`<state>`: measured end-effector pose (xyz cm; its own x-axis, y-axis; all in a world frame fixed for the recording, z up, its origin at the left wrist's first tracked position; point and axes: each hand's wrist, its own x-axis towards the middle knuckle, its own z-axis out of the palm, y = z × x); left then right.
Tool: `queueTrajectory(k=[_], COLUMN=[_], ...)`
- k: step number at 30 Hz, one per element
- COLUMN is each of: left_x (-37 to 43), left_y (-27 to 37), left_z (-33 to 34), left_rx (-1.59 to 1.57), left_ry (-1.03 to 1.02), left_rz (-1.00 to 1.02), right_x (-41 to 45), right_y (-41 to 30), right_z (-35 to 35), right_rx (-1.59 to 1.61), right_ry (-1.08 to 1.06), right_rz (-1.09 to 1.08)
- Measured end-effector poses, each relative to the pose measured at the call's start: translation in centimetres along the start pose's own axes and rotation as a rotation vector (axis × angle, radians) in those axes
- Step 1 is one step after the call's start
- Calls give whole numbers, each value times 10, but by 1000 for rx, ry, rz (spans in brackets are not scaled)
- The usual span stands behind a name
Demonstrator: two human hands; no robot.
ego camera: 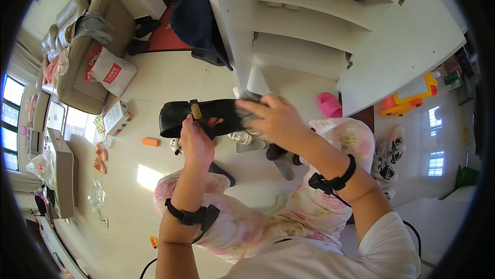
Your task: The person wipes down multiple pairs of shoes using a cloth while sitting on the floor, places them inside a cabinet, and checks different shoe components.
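A black leather shoe (176, 118) with a strap and a tan patch on the strap is held up above the floor, sole edge toward me. My left hand (198, 140) grips it at the strap and the opening. At its other end, my right hand (280, 122) presses a grey cloth-like piece (249, 111) against the shoe; this piece is blurred and partly covered by the fingers. Below the shoe, several other shoes lie on the floor between my knees, among them a dark one (275, 151) and a grey sole-like piece (285, 169).
Ahead stands a white shoe cabinet (305, 20) with its door (410, 43) swung open and shoes on upper shelves. A pink clog (329, 105) lies near its base. White sneakers (395, 140) sit right. An orange block (150, 142), a box (116, 118) and a bag (112, 71) are left.
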<state>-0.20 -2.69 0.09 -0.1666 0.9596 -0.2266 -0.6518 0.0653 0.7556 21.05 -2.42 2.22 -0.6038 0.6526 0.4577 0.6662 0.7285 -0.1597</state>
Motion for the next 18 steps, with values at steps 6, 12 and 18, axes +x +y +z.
queueTrajectory(k=[6, 12, 18], left_x=[-8, -7, 7], left_y=[4, -7, 22], left_z=[17, 13, -5], left_rx=[60, -34, -123], left_ry=[-20, -5, 16], left_rz=[9, -72, 49], right_x=[9, 16, -16], right_y=[0, -10, 31], right_z=[-17, 9, 23], right_rx=[49, 131, 143], right_ry=[131, 165, -28], right_rz=[146, -17, 152])
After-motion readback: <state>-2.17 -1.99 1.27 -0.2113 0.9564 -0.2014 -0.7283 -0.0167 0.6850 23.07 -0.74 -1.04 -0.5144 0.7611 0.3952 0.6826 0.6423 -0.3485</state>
